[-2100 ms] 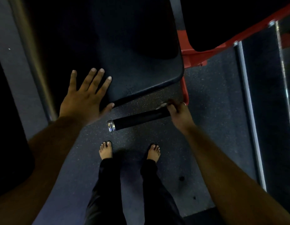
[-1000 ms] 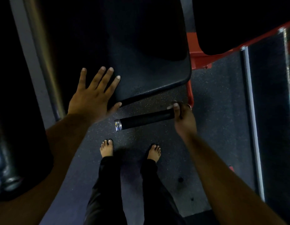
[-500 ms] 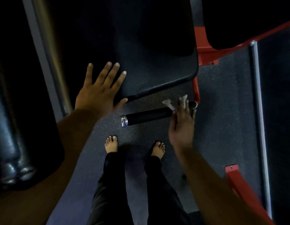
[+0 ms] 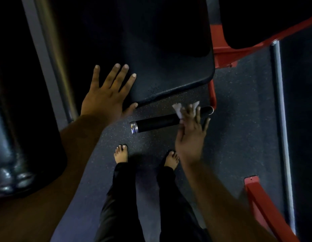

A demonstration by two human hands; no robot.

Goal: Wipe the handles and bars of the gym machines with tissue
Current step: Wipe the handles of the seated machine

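White tissue point(image 4: 179, 110) is pressed by the right hand point(image 4: 191, 135) (fingers straight) onto the black handle point(image 4: 158, 122) at mid-frame, while the left hand point(image 4: 106, 98), fingers spread, rests on the seat pad point(image 4: 169, 67); wiping toward the capped end likely comes next.

right hand point(image 4: 190, 137) fingers now uncurled from the handle point(image 4: 157, 122); tissue point(image 4: 177, 110) exposed beneath them

I see a dim, underexposed view: corners sink into black, my right hand point(image 4: 191, 135) is motion-blurred, wide-angle edges bend.
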